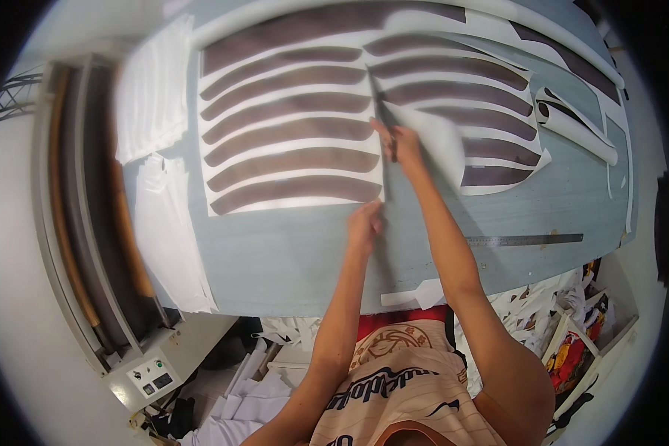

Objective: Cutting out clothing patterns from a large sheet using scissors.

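Note:
A large white sheet [293,111] printed with several dark brown curved strips lies on the grey-blue table [290,253]. It is split down the middle. The right part [490,97] curls up along the split. My right hand [400,145] is at that split, closed around a slim dark cutting tool [379,104] whose tip points away from me. My left hand [366,223] grips the lower right corner of the left part, fingers curled.
A metal ruler [524,239] lies near the table's front right. Rolled white sheets [580,130] sit at the right, and white paper stacks [152,89] on the left. A long machine [89,208] with a button panel [152,375] flanks the table. Paper scraps [260,394] cover the floor.

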Motion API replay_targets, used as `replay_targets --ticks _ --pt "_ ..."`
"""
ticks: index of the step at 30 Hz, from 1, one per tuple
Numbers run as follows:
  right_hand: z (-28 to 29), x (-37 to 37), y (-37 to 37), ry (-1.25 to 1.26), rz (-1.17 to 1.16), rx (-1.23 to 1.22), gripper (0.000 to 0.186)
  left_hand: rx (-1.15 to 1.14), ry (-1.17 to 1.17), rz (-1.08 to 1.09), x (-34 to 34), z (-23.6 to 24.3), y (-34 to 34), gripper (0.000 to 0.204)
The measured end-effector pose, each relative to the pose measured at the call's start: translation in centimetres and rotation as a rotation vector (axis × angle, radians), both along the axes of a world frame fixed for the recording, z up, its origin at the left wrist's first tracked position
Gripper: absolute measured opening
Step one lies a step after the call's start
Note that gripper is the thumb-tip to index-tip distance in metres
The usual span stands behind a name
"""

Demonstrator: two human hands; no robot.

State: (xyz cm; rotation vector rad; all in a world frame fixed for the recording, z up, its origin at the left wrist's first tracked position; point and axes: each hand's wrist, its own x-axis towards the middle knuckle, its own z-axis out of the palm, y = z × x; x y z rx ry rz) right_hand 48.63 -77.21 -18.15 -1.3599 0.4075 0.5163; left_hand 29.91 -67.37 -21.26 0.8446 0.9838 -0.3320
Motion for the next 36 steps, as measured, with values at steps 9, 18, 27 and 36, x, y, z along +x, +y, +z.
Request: replay_targets --ticks 9,18,27,36 --pt "-0.5 1.8 2.9 0.055 -0.027 0.004 0.047 0.037 0.0 -0.027 0.0 -0.8 0.0 0.024" --pt "-1.2 3.7 3.6 0.031 -0.046 -0.006 0.044 0.055 0.002 -0.061 0.0 -1.0 0.0 0.028" --pt "-1.8 5.8 2.4 0.017 -0.022 -0.006 0.026 0.018 0.049 0.009 0.3 -0.2 0.0 0.016" --pt "-1.2 7.1 2.8 -0.053 -0.008 -0.098 0.053 -0.009 0.049 0.052 0.5 0.4 -0.1 0.019"
